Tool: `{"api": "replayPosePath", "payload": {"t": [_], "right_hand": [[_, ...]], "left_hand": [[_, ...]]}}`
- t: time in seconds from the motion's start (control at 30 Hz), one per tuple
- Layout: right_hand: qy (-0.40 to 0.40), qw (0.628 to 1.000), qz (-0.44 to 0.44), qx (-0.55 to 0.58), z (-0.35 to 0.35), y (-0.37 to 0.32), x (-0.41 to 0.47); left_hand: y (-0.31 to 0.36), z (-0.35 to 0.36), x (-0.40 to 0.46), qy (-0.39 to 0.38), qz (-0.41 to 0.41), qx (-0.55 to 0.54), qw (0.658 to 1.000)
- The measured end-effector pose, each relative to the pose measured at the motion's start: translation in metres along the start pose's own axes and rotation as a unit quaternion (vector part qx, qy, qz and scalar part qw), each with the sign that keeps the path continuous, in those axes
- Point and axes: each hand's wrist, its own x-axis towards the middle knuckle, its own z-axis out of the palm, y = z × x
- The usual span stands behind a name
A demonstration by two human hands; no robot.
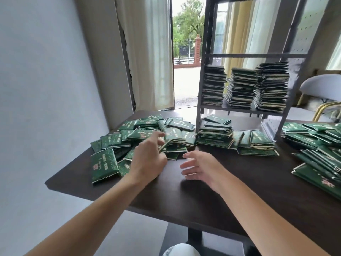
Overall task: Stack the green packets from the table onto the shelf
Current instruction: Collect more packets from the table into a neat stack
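The left hand [147, 159] rests at the near edge of a loose heap of green packets [144, 135] on the dark desk [203, 196]; its fingers [158, 134] curl over the heap and seem to pinch the rim of one packet [166, 143], though the grip itself is partly hidden; the right hand [201, 168] hovers just beside it over bare desk, fingers spread and loosely bent, holding nothing. Beyond the right hand, a low pile [214, 133] and a row of leaning packets [256, 143] lie under the shelf [245, 109]; the shelf stands on the desk ahead and to the right of both hands, and its lower board carries three tall stacks [245, 85] side by side; farther right of the right hand another spread of packets [317, 148] covers the desk edge. Behind the left hand hangs a pale curtain [147, 52] beside an open doorway [186, 52]; a white chair [321, 87] shows past the shelf.
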Motion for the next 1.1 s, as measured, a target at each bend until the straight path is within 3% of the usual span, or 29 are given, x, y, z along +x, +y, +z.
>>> {"api": "replayPosePath", "payload": {"t": [0.23, 0.43, 0.53, 0.63, 0.73, 0.9, 1.1], "right_hand": [[0.008, 0.997, 0.011, 0.074, -0.031, 0.000, -0.006], [0.029, 0.990, 0.023, 0.138, -0.063, 0.002, -0.008], [0.033, 0.993, 0.022, 0.115, -0.069, -0.001, -0.006], [0.046, 0.995, -0.001, 0.091, -0.068, 0.000, -0.002], [0.062, 0.996, -0.032, 0.053, -0.066, 0.008, 0.002], [0.118, 0.989, -0.076, 0.035, -0.065, 0.017, 0.003], [0.144, 0.987, -0.062, 0.016, -0.066, 0.016, 0.001]], "left_hand": [[0.033, 0.050, -0.013, -0.043, 0.058, -0.109, 0.991], [0.036, 0.064, -0.011, -0.070, 0.134, -0.124, 0.981], [0.031, 0.065, -0.007, -0.077, 0.142, -0.131, 0.978], [0.021, 0.057, -0.002, -0.082, 0.109, -0.075, 0.988], [0.010, 0.043, 0.003, -0.100, 0.065, 0.048, 0.992], [-0.007, 0.024, 0.007, -0.174, -0.042, 0.257, 0.950], [-0.009, 0.027, 0.008, -0.202, -0.030, 0.288, 0.935]]}}
